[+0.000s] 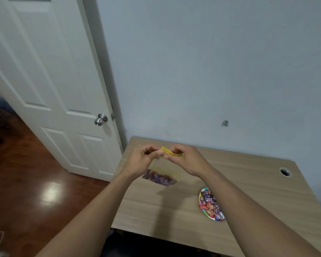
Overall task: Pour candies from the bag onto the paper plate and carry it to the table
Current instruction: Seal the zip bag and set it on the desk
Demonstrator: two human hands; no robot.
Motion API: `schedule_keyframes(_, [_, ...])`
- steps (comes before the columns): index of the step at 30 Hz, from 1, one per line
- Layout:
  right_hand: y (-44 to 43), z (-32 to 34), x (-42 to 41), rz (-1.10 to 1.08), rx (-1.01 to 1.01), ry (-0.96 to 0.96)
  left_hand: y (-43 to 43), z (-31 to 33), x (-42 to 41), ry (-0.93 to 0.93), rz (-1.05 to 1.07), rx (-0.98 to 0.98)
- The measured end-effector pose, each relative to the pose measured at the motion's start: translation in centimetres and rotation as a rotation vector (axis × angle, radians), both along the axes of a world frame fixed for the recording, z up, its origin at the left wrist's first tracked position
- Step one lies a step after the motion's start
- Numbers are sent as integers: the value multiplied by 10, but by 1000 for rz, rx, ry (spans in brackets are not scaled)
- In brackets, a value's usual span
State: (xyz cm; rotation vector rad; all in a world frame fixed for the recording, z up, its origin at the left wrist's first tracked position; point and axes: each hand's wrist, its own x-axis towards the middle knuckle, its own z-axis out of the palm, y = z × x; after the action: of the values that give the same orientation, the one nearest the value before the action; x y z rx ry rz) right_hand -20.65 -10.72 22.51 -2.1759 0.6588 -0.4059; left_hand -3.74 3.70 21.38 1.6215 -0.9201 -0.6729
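Note:
A clear plastic bag (163, 171) with a yellow top strip hangs above the wooden table (248, 182). Purple-wrapped candies (158, 178) sit bunched at the bag's bottom. My left hand (145, 160) and my right hand (187, 160) both pinch the yellow strip from either side, fingers close together. A colourful paper plate (202, 210) lies on the table to the right, under my right forearm. It holds several wrapped candies (211, 204) in red, dark and blue wrappers, and the forearm hides part of it.
A white panelled door (50, 89) with a metal knob (100, 119) stands open at the left, over a glossy brown wood floor (26, 191). The table stands against a pale blue wall (211, 71) and has a round cable hole (285, 172) at its far right.

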Motion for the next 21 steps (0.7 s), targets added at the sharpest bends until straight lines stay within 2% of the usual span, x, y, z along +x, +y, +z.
schedule_keyframes(7, [15, -3, 16, 22, -42, -26, 8, 6, -11, -109, 124, 5])
schedule_keyframes(14, [22, 3, 20, -6, -174, -9, 9, 10, -22, -173, 212, 26])
schedule_keyframes(21, [22, 12, 17, -45, -238, -9, 4, 15, -25, -145, 266, 9])
